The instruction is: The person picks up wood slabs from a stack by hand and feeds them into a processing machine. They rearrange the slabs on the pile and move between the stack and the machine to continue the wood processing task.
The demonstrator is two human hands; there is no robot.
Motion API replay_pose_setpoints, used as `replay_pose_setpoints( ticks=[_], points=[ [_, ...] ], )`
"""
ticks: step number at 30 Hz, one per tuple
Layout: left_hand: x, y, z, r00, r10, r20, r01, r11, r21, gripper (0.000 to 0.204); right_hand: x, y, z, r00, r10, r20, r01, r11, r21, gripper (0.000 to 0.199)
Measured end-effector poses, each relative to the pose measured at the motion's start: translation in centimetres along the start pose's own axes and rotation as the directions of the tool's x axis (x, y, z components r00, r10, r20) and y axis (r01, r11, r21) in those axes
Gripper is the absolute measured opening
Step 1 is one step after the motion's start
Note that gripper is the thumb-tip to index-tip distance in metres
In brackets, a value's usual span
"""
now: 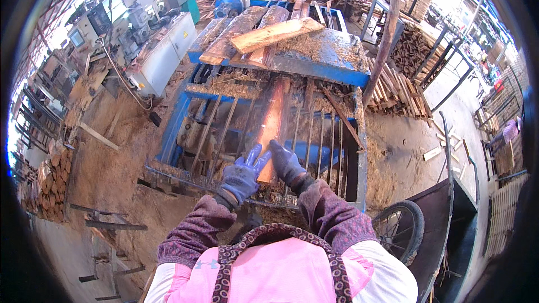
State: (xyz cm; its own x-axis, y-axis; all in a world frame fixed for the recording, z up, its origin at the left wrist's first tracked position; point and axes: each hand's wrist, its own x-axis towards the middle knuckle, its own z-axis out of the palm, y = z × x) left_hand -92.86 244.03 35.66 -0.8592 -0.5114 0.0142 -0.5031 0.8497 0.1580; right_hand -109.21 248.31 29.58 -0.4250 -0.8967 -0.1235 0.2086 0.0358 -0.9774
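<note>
A long wooden board (272, 113) lies lengthwise on the slatted bed of a blue machine, its far end passing under the blue housing. At its near left edge is my left hand (240, 177), in a blue-purple glove, fingers stretched apart and tips touching the wood. My right hand (286, 163), in a darker glove, closes on the board's right edge, fingers together; its thumb is hidden. The board's near end shows between the two hands, close to the front of the bed.
The sawdust-covered blue machine housing (331, 70) stands ahead, with a loose plank (276, 34) and bark-edged boards (241, 28) on top. Metal bars (223, 134) with gaps form the bed. A wheeled cart (435, 219) is at the right; a white cabinet (168, 50) stands left.
</note>
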Motion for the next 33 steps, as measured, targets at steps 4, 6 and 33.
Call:
replay_pose_setpoints(
  ticks=[4,6,33],
  points=[
    [2.1,-2.2,2.8,0.999,0.013,-0.034,-0.014,0.999,-0.040,0.081,-2.1,-0.2,2.2,0.915,-0.329,-0.235,0.313,0.944,-0.104,0.051],
    [3.3,-2.8,3.1,0.999,0.045,0.017,-0.044,0.997,-0.069,0.079,-1.9,3.6,1.6,0.820,-0.564,-0.098,0.322,0.596,-0.736,0.053],
    [27.6,-15.4,-14.2,0.867,0.427,0.259,0.029,0.474,-0.880,0.061,6.0,-1.3,-3.3,0.949,-0.238,-0.208,0.252,0.967,0.043,0.053]
  ],
)
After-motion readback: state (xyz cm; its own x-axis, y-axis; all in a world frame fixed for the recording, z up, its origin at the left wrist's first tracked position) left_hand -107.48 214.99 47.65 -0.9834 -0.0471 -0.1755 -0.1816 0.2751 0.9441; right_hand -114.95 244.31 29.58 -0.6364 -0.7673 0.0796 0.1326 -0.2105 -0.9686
